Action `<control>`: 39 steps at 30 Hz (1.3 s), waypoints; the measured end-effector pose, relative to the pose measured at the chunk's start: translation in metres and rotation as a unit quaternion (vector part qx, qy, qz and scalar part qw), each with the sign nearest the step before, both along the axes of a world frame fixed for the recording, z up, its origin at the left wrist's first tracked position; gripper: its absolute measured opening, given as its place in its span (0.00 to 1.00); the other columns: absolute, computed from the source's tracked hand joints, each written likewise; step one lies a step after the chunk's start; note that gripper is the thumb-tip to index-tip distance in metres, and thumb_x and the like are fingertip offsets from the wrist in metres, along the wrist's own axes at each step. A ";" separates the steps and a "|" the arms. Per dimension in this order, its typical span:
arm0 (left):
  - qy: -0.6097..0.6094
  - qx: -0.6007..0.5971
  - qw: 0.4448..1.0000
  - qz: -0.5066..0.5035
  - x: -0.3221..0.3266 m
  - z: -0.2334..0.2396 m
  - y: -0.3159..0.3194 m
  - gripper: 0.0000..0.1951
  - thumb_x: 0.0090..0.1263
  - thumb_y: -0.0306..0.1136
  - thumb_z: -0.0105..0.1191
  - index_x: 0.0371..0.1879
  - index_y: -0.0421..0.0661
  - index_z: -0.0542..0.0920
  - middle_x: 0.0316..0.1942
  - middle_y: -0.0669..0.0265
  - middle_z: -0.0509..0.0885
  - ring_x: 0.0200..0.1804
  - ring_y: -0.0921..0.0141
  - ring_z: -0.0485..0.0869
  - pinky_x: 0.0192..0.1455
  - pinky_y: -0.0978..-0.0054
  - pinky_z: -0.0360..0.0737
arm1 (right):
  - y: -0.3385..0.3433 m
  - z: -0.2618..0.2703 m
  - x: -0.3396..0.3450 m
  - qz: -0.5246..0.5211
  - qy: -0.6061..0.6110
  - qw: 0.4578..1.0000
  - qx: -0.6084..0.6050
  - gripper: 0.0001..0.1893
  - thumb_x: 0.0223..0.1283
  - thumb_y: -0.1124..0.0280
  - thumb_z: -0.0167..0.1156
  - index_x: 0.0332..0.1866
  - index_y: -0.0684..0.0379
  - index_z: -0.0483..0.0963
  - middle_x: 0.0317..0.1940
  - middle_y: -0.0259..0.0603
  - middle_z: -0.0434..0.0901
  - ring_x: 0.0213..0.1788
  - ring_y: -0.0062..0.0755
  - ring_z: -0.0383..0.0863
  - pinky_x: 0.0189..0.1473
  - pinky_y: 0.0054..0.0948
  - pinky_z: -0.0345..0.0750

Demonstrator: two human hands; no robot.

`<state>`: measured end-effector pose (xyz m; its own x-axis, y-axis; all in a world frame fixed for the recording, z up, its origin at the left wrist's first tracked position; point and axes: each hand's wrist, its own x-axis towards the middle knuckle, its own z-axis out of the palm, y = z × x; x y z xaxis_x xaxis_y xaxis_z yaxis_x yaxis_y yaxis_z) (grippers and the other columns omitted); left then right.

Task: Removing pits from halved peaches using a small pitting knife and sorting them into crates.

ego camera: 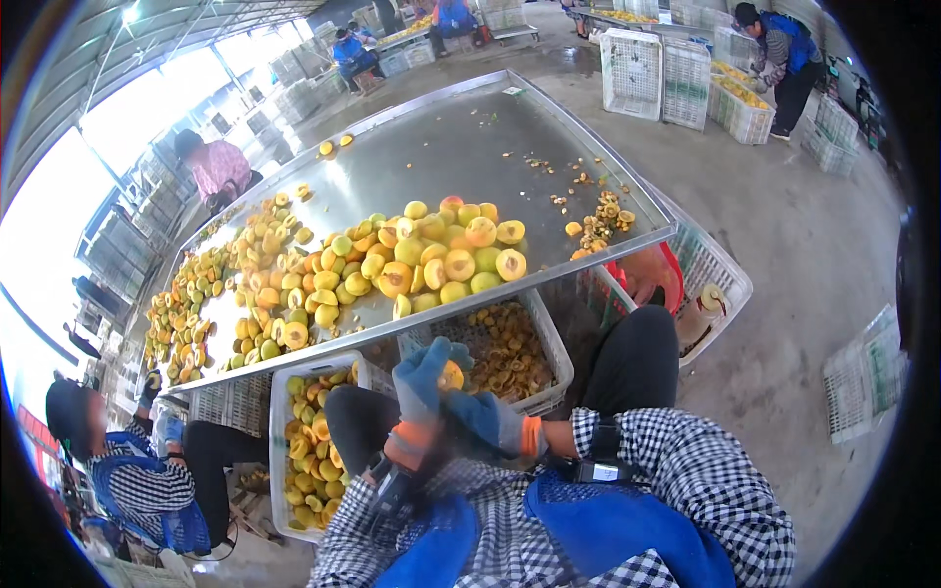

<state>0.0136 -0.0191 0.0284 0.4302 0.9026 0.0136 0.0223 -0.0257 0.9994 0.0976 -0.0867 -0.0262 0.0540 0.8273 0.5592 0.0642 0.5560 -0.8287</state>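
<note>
My left hand (419,386), in a blue-grey work glove with an orange cuff, holds a yellow peach piece (451,376) above my lap. Right up against it is my right hand (487,422), gloved alike, with curled fingers; what lies inside them is hidden. Just beyond both hands, a white plastic crate (562,367) contains brown peach pits and scraps (507,353). Above that crate stands a metal-topped table (470,140) with a raised rim, bearing a heap of halved yellow peaches (412,257). By my left knee, another white crate (279,470) is filled with peach halves (316,448).
Pits (606,217) lie at the table's right corner. A crate (724,294) at right holds a red basin (665,272) and a bottle (709,301). One co-worker (140,470) sits close at left, another person (220,169) beyond the table. Stacked crates (632,73) stand behind.
</note>
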 end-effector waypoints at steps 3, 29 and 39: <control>0.045 0.068 0.997 -0.014 0.003 0.002 -0.008 0.15 0.61 0.37 0.44 0.22 0.37 0.78 0.20 0.66 0.78 0.24 0.76 0.74 0.27 0.81 0.71 | -0.014 0.013 0.017 0.226 0.142 0.918 -0.295 0.13 0.59 0.63 0.43 0.46 0.57 0.65 0.28 0.31 0.71 0.28 0.15 0.71 0.27 0.13 0.70; -0.153 -0.136 0.979 0.005 0.019 -0.022 0.048 0.17 0.63 0.39 0.42 0.28 0.34 0.75 0.24 0.58 0.78 0.26 0.67 0.78 0.28 0.77 0.75 | 0.030 -0.003 0.030 0.522 0.586 0.496 -0.371 0.27 0.56 0.43 0.37 0.22 0.57 0.69 0.06 0.25 0.57 0.05 0.16 0.54 0.09 0.20 0.54; 0.511 0.307 0.762 0.253 -0.126 -0.009 0.106 0.17 0.52 0.41 0.53 0.32 0.39 0.76 0.29 0.55 0.79 0.32 0.66 0.78 0.36 0.72 0.73 | 0.040 -0.051 0.061 -0.042 0.054 0.837 -0.544 0.19 0.54 0.54 0.48 0.36 0.61 0.72 0.13 0.35 0.70 0.11 0.25 0.67 0.14 0.27 0.64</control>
